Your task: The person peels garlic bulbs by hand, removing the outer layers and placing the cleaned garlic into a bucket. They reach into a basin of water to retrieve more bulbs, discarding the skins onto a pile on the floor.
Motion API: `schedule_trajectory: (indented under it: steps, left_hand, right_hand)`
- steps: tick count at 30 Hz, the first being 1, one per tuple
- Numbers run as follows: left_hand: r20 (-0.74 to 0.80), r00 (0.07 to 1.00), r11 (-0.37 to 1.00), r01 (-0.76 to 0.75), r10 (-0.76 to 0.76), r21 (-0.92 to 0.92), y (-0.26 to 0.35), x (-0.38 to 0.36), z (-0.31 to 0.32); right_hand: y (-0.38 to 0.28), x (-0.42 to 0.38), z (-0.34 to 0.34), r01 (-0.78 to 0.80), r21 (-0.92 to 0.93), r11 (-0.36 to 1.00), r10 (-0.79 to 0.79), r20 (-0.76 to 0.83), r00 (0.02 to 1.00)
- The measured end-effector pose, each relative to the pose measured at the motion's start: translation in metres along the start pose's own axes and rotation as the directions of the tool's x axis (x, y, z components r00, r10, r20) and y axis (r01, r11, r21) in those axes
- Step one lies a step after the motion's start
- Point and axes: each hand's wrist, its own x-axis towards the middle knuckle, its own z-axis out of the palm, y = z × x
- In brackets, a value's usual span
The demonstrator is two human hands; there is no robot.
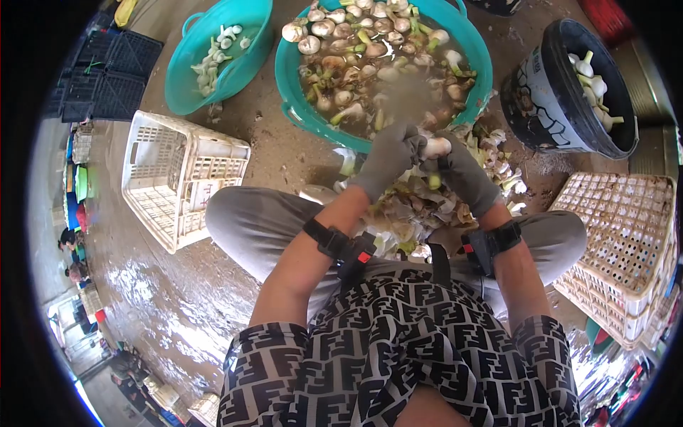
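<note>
Both hands wear grey gloves and meet just past the near rim of a large green basin [292, 114]. My left hand [390, 160] is closed, its fingertips on a garlic bulb [435, 148] with a pale, pinkish-brown skin. From the other side my right hand [466, 174] is closed round the same bulb, and a short green stem shows below it. Muddy water fills the basin, with many garlic bulbs [322, 28] and cut stems in it. Peeled skins and leaves [409, 213] lie heaped under my hands, between my legs.
A smaller green tub [181, 78] at the upper left holds clean white garlic. More white bulbs lie in a black bucket [541, 107] at the right. White plastic crates [213, 167] stand left and right of my knees. Dark crates [114, 71] are stacked at the far left.
</note>
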Motion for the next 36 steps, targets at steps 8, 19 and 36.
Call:
schedule_trajectory:
  steps: [8, 19, 36]
  left_hand:
    - [0.256, 0.965, 0.275, 0.262, -0.057, -0.925, 0.007, 0.001, -0.020]
    - [-0.034, 0.968, 0.946, -0.251, 0.249, -0.205, 0.021, -0.006, -0.027]
    - [0.421, 0.902, 0.935, -0.229, 0.099, 0.270, -0.015, -0.007, 0.019]
  right_hand:
    - [-0.004, -0.007, -0.008, -0.336, 0.694, 0.636, 0.239, 0.237, 0.942]
    - [0.002, -0.018, -0.014, -0.273, 0.610, 0.744, 0.187, 0.202, 0.961]
    - [-0.039, -0.001, -0.128, -0.107, 0.716, 0.689, 0.414, -0.268, 0.870]
